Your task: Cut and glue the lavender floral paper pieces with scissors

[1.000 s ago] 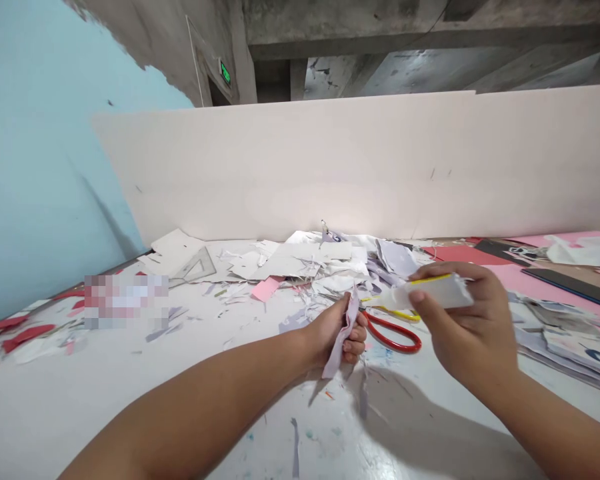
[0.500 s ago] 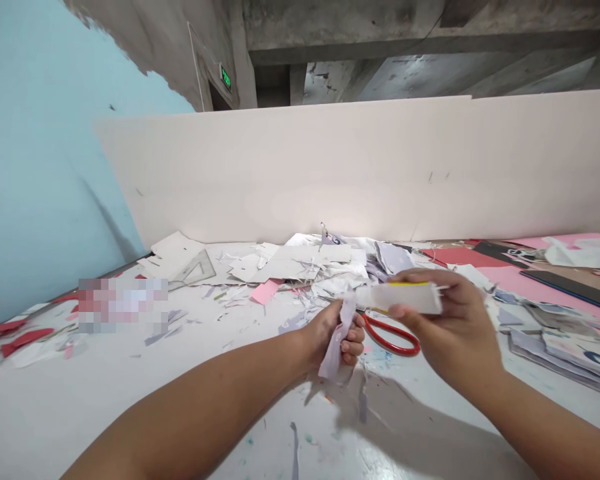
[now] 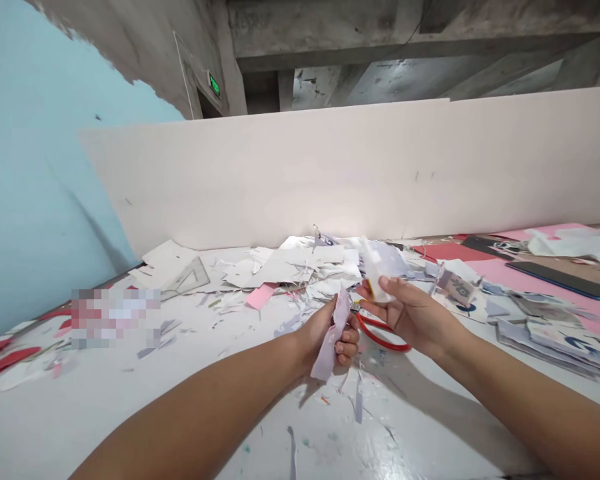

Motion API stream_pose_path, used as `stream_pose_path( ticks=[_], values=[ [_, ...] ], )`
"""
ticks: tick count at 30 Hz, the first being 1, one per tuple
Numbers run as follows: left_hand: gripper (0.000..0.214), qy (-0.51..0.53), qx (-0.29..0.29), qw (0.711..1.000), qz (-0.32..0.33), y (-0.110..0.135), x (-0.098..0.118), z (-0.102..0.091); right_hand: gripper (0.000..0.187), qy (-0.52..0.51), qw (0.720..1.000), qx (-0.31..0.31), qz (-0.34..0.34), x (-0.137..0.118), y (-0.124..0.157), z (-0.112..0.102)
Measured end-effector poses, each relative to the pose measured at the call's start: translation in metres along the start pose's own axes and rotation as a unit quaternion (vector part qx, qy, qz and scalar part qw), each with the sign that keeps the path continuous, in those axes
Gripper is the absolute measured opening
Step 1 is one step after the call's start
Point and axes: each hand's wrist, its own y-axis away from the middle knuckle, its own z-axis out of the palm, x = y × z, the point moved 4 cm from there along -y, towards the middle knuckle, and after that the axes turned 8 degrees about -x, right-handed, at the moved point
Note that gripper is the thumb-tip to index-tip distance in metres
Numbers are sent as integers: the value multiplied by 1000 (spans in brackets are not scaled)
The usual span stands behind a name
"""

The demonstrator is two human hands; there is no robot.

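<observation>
My left hand is closed around a pale lilac paper strip that hangs down from the fist above the white table. My right hand is just to its right, palm turned up, thumb and fingers pinching a white glue bottle that stands up, blurred by motion. Red-handled scissors lie on the table under and between the two hands.
A heap of white paper scraps and a clear set square lie behind the hands, before a long pale board. Pink and red sheets, a dark sheet and printed cuttings cover the right side. Red scraps lie far left.
My right hand has dropped and turned palm up, swinging the glue bottle from lying level at the strip to standing upright. My left hand kept its hold on the strip.
</observation>
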Motion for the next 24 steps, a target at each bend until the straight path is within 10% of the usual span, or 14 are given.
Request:
stream_pose_path(
  ticks=[9,15,20,24],
  values=[
    [41,-77,7,991,-113,-1,-2,3,24,341,939,-4,-52,-2,3,-6],
    [30,-123,-71,976,-165,4,-2,8,29,260,961,-79,-48,4,9,11],
    [41,-191,-89,975,-73,0,3,5,31,188,981,-39,-38,3,6,5],
    [25,-255,35,964,71,-3,4,-6,33,172,978,61,-103,-6,0,-16]
  ],
)
